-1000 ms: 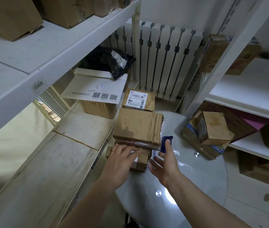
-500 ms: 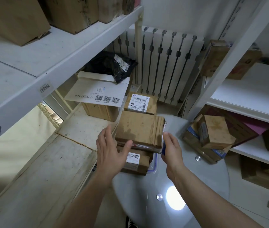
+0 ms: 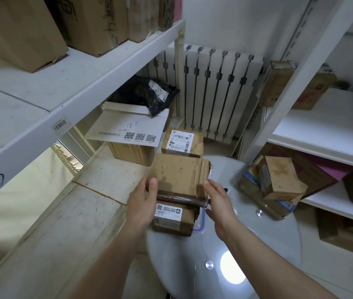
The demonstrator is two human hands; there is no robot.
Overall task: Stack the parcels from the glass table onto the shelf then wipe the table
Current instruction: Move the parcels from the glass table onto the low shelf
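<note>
A plain brown parcel (image 3: 179, 173) lies on top of a labelled parcel (image 3: 171, 219) at the left edge of the round glass table (image 3: 257, 244). My left hand (image 3: 143, 203) grips the top parcel's left side, thumb on its top face. My right hand (image 3: 218, 201) presses against its right side with fingers nearly straight. A sliver of something dark blue (image 3: 225, 189) shows just behind that hand. Beyond the stack lies another labelled parcel (image 3: 182, 143). The lower shelf board (image 3: 106, 180) is directly to the left.
A clear container with a blue rim (image 3: 200, 221) sits under the stack. Several boxes (image 3: 279, 182) are piled at the table's right edge against the right shelf unit (image 3: 322, 134). A white envelope (image 3: 128, 128) and a black bag (image 3: 147, 93) lie on a box on the left shelf.
Both hands have moved up from the lower labelled parcel to the sides of the top brown parcel. The blue thing at my right fingertips is now almost hidden behind that hand.
</note>
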